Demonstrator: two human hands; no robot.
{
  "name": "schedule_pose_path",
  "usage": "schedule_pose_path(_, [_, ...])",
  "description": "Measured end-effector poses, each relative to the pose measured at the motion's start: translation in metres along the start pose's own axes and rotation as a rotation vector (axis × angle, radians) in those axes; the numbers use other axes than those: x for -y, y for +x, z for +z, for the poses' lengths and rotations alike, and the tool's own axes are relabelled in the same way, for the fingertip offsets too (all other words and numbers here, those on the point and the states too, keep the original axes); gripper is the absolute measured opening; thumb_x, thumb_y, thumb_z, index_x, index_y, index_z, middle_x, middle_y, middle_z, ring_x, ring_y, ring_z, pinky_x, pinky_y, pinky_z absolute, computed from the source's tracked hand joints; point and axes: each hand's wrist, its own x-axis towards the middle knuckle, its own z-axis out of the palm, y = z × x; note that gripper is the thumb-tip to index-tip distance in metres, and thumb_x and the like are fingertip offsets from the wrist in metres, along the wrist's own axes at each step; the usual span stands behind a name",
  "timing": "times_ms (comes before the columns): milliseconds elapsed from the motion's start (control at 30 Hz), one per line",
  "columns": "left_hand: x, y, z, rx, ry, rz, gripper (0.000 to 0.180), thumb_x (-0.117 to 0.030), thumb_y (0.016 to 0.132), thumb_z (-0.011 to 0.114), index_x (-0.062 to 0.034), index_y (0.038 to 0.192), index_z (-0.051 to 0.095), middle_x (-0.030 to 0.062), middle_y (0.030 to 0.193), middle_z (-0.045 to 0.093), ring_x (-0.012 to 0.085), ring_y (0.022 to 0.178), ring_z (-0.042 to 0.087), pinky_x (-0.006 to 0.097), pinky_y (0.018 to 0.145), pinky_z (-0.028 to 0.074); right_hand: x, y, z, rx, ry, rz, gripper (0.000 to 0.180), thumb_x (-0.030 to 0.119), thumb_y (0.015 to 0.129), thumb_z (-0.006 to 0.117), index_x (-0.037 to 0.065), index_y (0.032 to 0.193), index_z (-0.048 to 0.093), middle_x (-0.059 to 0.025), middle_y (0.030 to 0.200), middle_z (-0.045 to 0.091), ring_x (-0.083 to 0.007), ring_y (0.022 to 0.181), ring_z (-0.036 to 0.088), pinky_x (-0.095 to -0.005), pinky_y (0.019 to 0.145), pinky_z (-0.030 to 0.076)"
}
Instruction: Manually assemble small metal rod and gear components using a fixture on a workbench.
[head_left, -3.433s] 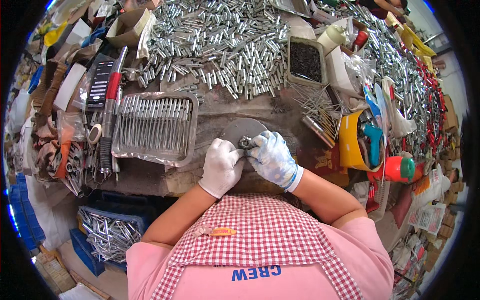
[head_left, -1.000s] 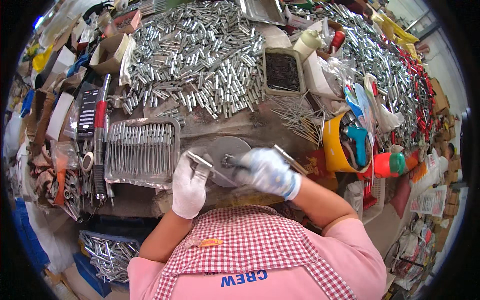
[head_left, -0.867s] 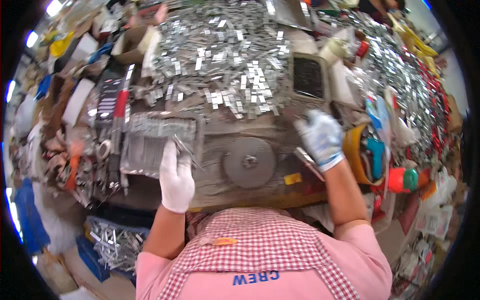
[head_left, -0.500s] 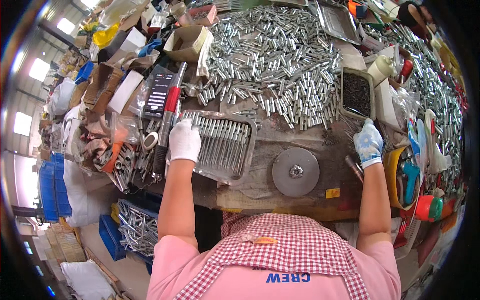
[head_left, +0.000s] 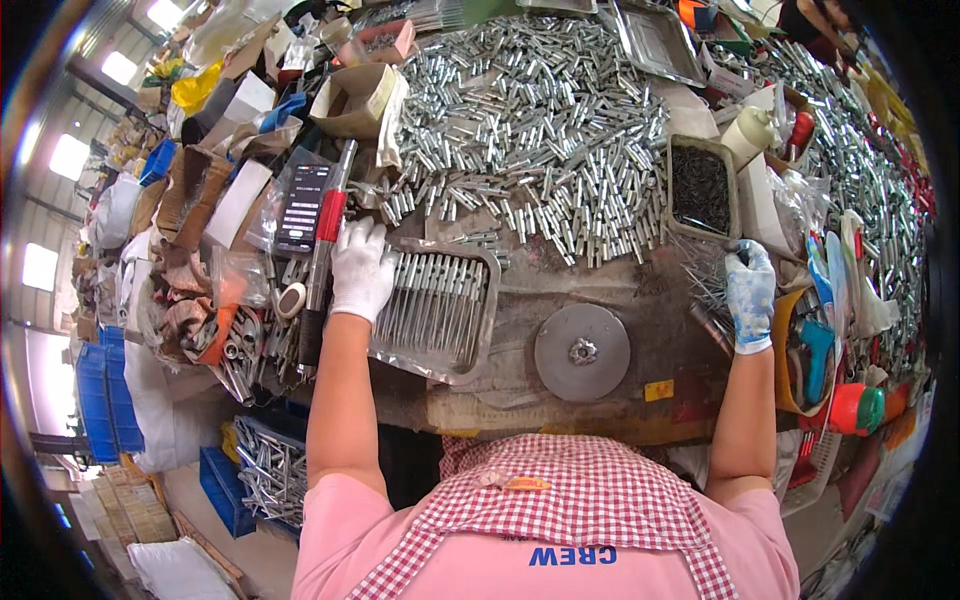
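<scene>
My left hand point(head_left: 362, 270), in a white glove, lies over the left side of a metal tray point(head_left: 490, 310), fingers stretched forward and slightly apart. Inside that tray, slim metal rods point(head_left: 432, 300) with thicker upper ends lie in a neat row. Just left of the hand runs a long red and black bar-shaped tool point(head_left: 328, 225). My right hand point(head_left: 750, 300), in a blue and white patterned glove, has its fingers curled together beside a scatter of thin metal pins point(head_left: 705, 270); what they hold, if anything, is hidden. A box of dark small pins point(head_left: 703, 190) stands just beyond it.
A grey round disc point(head_left: 582, 352) with a central hub sits on the bench between my arms. Loose metal sleeves point(head_left: 540, 120) heap up at the back. A phone point(head_left: 302, 208) and cartons crowd the left; a yellow container point(head_left: 790, 350) holding a turquoise tool stands at the right.
My left hand has shifted forward slightly and its fingers have straightened. My right hand has drawn back from the dark box, with its fingers now curled. The whole view has shifted slightly.
</scene>
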Motion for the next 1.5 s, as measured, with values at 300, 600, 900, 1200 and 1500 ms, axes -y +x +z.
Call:
schedule_pose_path(300, [-0.001,-0.005,0.018,-0.014,-0.139,-0.01,0.032,-0.017,0.083,0.065,0.002,0.108,0.067,0.0208,0.12,0.064,0.0343,0.118,0.056,0.042,0.104,0.043,0.026,-0.015,-0.011,-0.159,0.434,-0.087,0.018,-0.002,0.093,0.059,-0.003,0.11,0.066,-0.0064,0.109,0.069,-0.013,0.099,0.063,-0.0268,0.094,0.046])
schedule_pose_path(600, [-0.096,0.075,-0.026,0.679,-0.076,-0.204,0.068,-0.058,0.075,0.068,-0.0001,0.111,0.067,0.0232,0.111,0.068,0.0368,0.106,0.065,0.044,0.092,0.05,0.102,-0.076,0.0,0.232,0.288,-0.508,0.021,-0.003,0.092,0.056,0.0,0.109,0.067,-0.0108,0.095,0.068,-0.0199,0.082,0.066,-0.0296,0.076,0.053])
schedule_pose_path(900, [-0.094,0.102,0.013,0.749,-0.015,0.126,0.038,-0.036,0.084,0.068,-0.001,0.098,0.072,0.0215,0.103,0.07,0.0358,0.097,0.068,0.043,0.09,0.053,0.103,-0.097,0.002,0.185,0.215,-0.54,0.031,-0.009,0.082,0.061,0.004,0.108,0.071,-0.0091,0.085,0.065,-0.0239,0.075,0.064,-0.0307,0.068,0.051])
schedule_pose_path(1200, [-0.122,0.054,-0.001,0.029,-0.821,0.08,0.025,-0.005,0.096,0.047,-0.0004,0.119,0.054,0.0229,0.095,0.066,0.0357,0.083,0.069,0.042,0.073,0.053,0.113,-0.115,0.014,0.21,0.153,-0.546,0.029,-0.007,0.078,0.065,0.006,0.102,0.074,-0.0093,0.082,0.064,-0.0253,0.067,0.063,-0.0337,0.062,0.051])
schedule_pose_path(1500, [-0.178,-0.031,-0.08,0.592,-1.298,0.151,0.063,0.007,0.088,0.049,-0.002,0.148,0.031,0.0093,0.097,0.057,0.0158,0.08,0.059,0.028,0.077,0.05,0.117,-0.134,0.014,0.391,0.152,-0.56,0.023,0.002,0.075,0.07,0.008,0.098,0.074,-0.0094,0.077,0.063,-0.0297,0.068,0.063,-0.0368,0.06,0.051])
